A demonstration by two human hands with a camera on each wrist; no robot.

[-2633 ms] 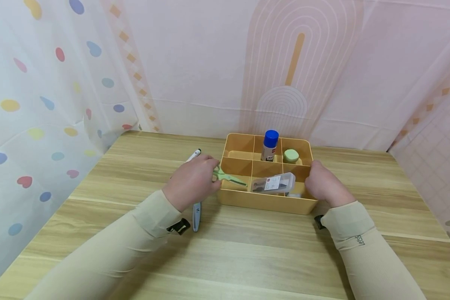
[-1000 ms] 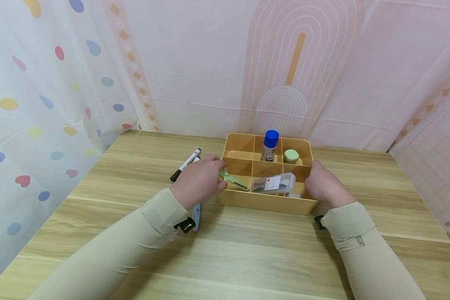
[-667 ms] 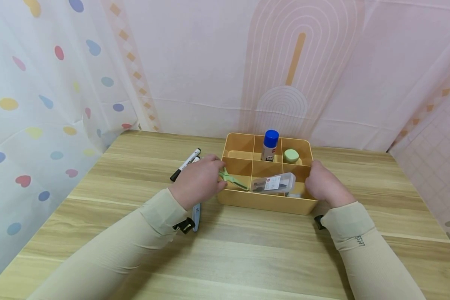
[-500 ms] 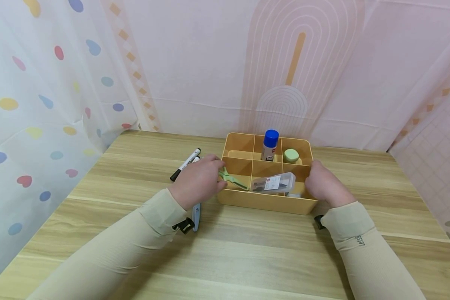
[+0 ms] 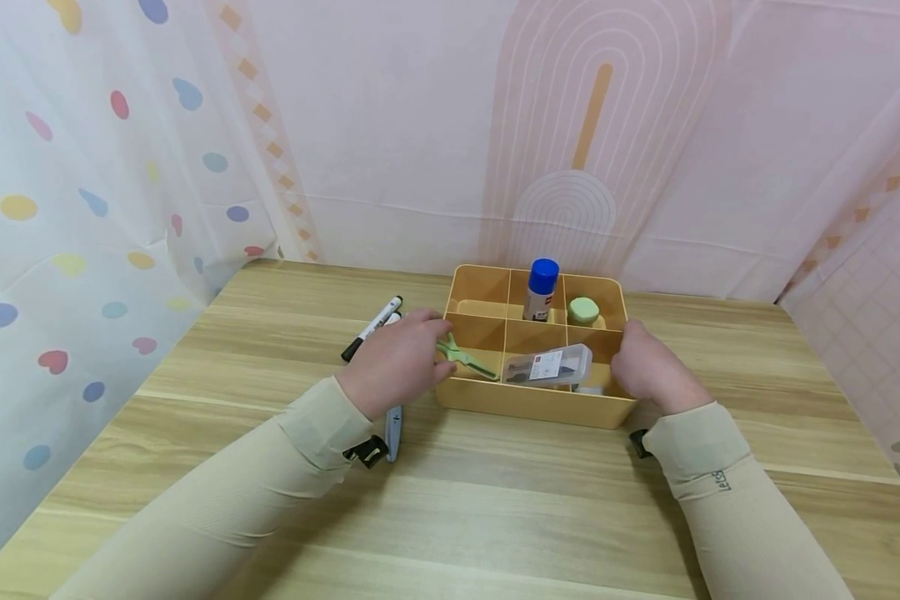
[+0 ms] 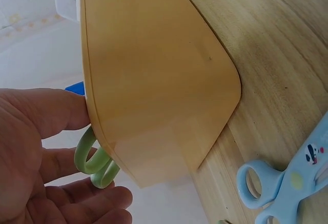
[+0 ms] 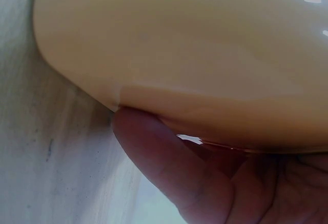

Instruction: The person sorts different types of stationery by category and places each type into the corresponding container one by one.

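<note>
A yellow organizer box (image 5: 536,404) with several compartments stands on the table. My left hand (image 5: 401,362) is at its left side, thumb touching the rim in the left wrist view. Green scissors (image 5: 465,358) slant into the front-left compartment; their handle loops (image 6: 95,157) stick out over the rim, beside my loosely bent fingers. I see no firm grip on them. My right hand (image 5: 654,371) grips the box's right wall, thumb (image 7: 154,152) pressed on the outside in the right wrist view; its other fingers are mostly hidden.
Inside the box are a blue-capped glue stick (image 5: 542,290), a round pale-green item (image 5: 583,311) and a clear plastic case (image 5: 551,365). White markers (image 5: 375,325) lie left of it, partly behind my hand. Light-blue scissors (image 6: 287,183) lie on the table by my left wrist.
Since the oldest frame my left hand has moved a little right, and the green scissors have slid further into the front-left compartment. In the last second almost nothing has moved.
</note>
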